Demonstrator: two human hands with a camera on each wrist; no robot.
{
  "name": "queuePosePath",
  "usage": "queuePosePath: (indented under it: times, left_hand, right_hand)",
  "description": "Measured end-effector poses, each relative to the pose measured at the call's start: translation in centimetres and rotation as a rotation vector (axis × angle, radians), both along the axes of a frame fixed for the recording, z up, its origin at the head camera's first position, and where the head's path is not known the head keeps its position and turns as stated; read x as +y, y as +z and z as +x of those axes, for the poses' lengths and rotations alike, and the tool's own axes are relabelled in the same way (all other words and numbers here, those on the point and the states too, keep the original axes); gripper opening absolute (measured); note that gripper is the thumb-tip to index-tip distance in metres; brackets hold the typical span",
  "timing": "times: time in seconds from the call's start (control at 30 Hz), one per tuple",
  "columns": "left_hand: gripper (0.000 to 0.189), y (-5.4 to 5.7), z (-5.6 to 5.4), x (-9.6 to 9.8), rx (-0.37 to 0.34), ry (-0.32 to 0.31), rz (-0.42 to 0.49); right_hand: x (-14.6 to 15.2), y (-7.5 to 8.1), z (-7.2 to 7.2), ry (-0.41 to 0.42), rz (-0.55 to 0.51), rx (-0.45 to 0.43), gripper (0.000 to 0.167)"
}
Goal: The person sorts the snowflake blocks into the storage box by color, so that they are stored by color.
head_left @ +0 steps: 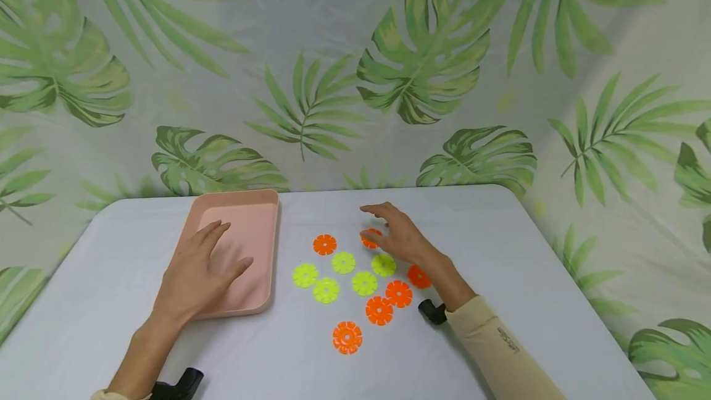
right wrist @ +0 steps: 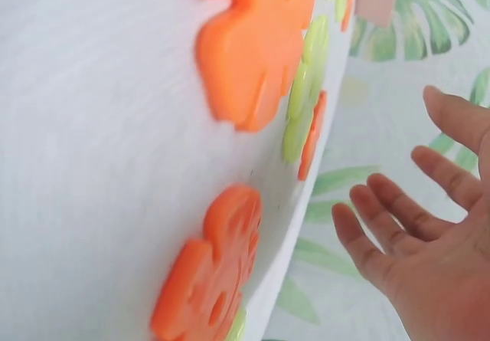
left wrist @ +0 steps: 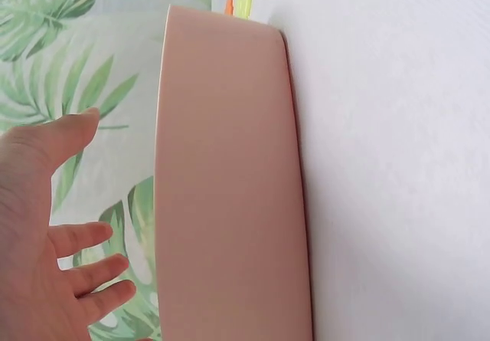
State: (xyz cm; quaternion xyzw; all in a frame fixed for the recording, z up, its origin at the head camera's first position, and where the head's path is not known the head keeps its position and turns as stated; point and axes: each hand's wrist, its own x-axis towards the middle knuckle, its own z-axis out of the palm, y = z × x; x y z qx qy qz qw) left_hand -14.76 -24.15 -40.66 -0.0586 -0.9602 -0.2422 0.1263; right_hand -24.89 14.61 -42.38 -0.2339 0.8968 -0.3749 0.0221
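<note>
My left hand (head_left: 191, 270) hovers over the pink tray (head_left: 261, 301) with fingers spread and nothing in it. The left wrist view has the tray's side wall (left wrist: 222, 180) beside that hand (left wrist: 38, 234). On the right, my other hand (head_left: 402, 236) is held above the flower-shaped notched plastic discs, fingers apart and holding nothing. It partly covers an orange disc (head_left: 371, 238); a yellow-green disc (head_left: 384, 265) lies just below it. Another orange disc (head_left: 419, 276) is beside the right wrist. In the right wrist view, the hand (right wrist: 436, 226) is apart from the orange discs (right wrist: 249, 57).
More yellow-green discs (head_left: 326, 291) and orange discs (head_left: 399, 294) lie scattered on the white table (head_left: 311, 375), right of the tray. One orange disc (head_left: 347, 337) sits nearer the front. A leaf-patterned cloth (head_left: 333, 29) hangs behind the table.
</note>
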Motion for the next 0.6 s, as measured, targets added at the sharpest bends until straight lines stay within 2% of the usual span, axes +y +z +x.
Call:
queuePosePath:
  times: [0.43,0.6]
  left_hand:
    - [0.094,-0.8,0.1,-3.1,0.008,0.032,0.016]
    - [0.095,-1.1,0.5,-3.9,-0.029,0.062,0.018]
  right_hand:
    - [-1.1,-0.4,-0.7,0.023,-0.056,-0.079,0.054]
    - [-1.5,-0.5,-0.9,0.023,-0.052,-0.110,0.054]
